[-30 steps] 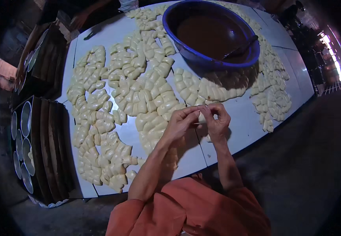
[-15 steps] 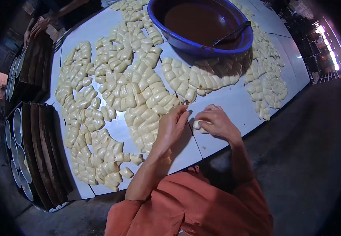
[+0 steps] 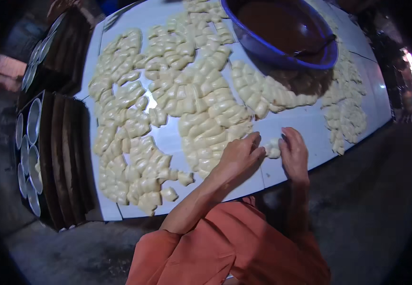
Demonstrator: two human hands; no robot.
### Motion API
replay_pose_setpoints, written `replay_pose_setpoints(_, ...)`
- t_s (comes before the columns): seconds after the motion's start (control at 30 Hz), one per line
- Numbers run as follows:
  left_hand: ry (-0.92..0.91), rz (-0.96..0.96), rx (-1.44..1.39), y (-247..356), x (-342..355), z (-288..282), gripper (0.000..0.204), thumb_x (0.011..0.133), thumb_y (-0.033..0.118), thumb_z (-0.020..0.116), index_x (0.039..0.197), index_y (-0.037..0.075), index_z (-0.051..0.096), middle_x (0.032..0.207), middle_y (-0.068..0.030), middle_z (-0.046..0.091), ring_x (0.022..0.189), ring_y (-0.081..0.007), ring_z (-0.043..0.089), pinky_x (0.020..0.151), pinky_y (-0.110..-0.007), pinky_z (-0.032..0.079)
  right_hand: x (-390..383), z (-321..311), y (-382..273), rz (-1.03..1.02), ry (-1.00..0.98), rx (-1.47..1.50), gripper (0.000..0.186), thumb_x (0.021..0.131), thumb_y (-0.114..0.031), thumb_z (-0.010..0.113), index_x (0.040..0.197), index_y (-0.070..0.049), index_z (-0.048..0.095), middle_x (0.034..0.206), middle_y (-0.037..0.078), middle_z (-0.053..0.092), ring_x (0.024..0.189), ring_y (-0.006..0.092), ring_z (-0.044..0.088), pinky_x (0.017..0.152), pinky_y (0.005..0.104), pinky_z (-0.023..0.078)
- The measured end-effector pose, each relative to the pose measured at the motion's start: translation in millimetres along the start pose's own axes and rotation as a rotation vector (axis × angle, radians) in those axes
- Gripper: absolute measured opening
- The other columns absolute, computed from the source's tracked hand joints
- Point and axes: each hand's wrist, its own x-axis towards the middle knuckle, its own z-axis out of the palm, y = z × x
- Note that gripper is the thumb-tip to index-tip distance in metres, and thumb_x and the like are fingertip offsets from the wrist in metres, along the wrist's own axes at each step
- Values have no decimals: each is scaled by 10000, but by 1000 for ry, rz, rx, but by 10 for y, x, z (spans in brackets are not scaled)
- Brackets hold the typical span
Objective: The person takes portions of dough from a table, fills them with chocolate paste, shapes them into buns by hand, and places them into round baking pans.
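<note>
A small lump of pale dough (image 3: 273,148) lies on the white table near its front edge, between my two hands. On its right side, my right hand (image 3: 294,154) is open, its fingers extended and the thumb side against the dough. Just left of the lump, my left hand (image 3: 241,154) is open, with the thumb apart from the outstretched fingers; it holds nothing. Beyond my left hand spreads a large patch of glossy, pale dough pieces (image 3: 191,97) pressed together in rows. Another cluster of pieces (image 3: 267,90) sits farther off, below the basin.
A blue basin (image 3: 267,45) of brown liquid stands at the far right, a dark utensil handle (image 3: 322,45) resting in it. Stacked dark racks with round metal tins (image 3: 34,121) stand left of the table (image 3: 301,118). At the far left, another person's hand (image 3: 58,8) touches a rack.
The view has shifted, so the table appears farther right and higher. My right hand has uncurled from over the dough lump and moved to its right side, exposing the lump.
</note>
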Motion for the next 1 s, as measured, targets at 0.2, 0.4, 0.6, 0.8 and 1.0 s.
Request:
replay_pose_setpoints(0.2,348,-308,-564,-528,-916,-904,367,950,208,642,1262,17,607,998,-128,721,829,-147,702,672,-271,548,-148,398,-1057,-467,-260,217,247,842,-209,713,1046,-83,657,1046,93,660,958,270,637,831,395,504)
replay_pose_setpoints(0.4,453,-281,-241,-741,-1599,-1143,308,916,124,653,1209,32,636,1015,-115,710,843,-190,698,703,-314,550,-405,1255,-1573,-802,-479,1,382,800,-199,711,1162,-105,636,1090,78,653,936,246,600,815,380,447)
replay_pose_setpoints(0.6,452,-43,32,-838,-1764,-1094,376,848,182,738,1180,35,644,998,-145,687,850,-288,689,736,-342,547,-44,999,-1475,380,-749,1127,282,872,-37,624,1152,-5,625,931,60,665,852,140,642,745,257,521)
replay_pose_setpoints(0.8,303,-33,-408,-441,-1334,-1090,377,843,214,769,1154,24,670,994,-85,705,767,-122,648,639,-266,511,88,647,-1583,506,-630,1428,360,897,-23,626,1251,11,575,1009,35,640,877,98,628,777,234,529)
replay_pose_setpoints(1.0,259,-8,-509,-270,-769,-1041,298,938,202,669,1159,2,670,914,-77,722,825,-103,654,675,-245,512,195,622,-1245,288,-371,1240,201,919,-109,679,1081,-18,602,992,54,643,910,99,620,795,239,518)
